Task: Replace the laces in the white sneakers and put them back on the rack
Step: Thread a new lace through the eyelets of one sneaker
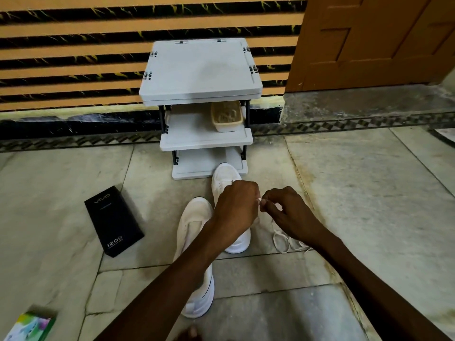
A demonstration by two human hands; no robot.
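Two white sneakers lie on the stone floor in front of a grey three-shelf rack (200,70). The far sneaker (225,178) points at the rack's bottom shelf, and my left hand (236,207) rests closed over its middle, hiding the eyelets. The near sneaker (192,230) lies to its left, partly under my left forearm. My right hand (285,212) pinches the tip of a white lace just right of my left hand. The rest of that lace (283,239) trails in loops on the floor beside the far sneaker.
A beige basket (226,116) sits on the rack's middle shelf. A black phone box (113,220) lies on the floor at left, a green and white box (29,326) at the bottom left corner. A wooden door (369,38) stands at back right, a striped wall behind the rack.
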